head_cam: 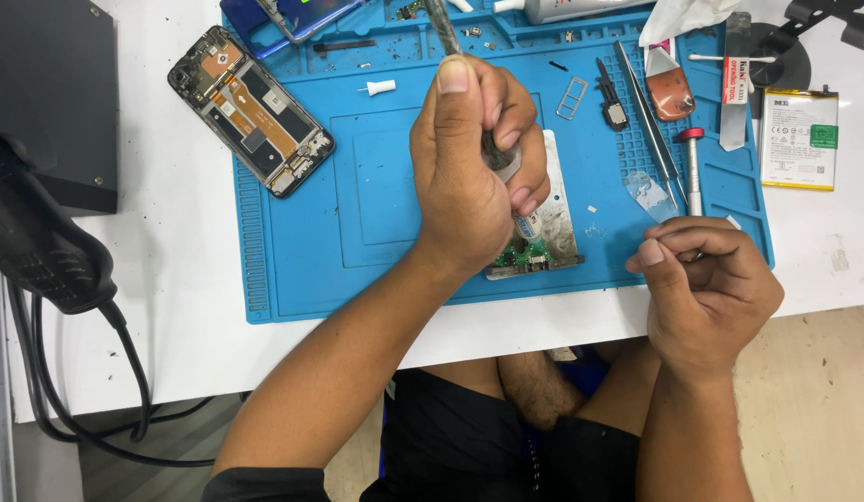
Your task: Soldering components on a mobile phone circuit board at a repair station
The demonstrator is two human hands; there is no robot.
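Note:
My left hand (469,163) is closed around a small tube (527,224) with a pale label. The tube points down at a green circuit board (527,254) lying on a scuffed metal plate (560,209) in the middle of the blue work mat (376,232). A dark speckled handle (441,23) sticks up out of the same fist. My right hand (706,288) rests as a closed fist at the mat's front right corner. Nothing clearly shows inside it. It sits just below a screwdriver with a red cap (692,172).
An opened phone frame (250,110) lies on the mat's left. Tweezers (650,121), a SIM tray (571,98), a clear plastic scrap (647,195) and a brown pick (672,93) lie to the right. A battery (799,139) is far right; a black corded tool (41,246) far left.

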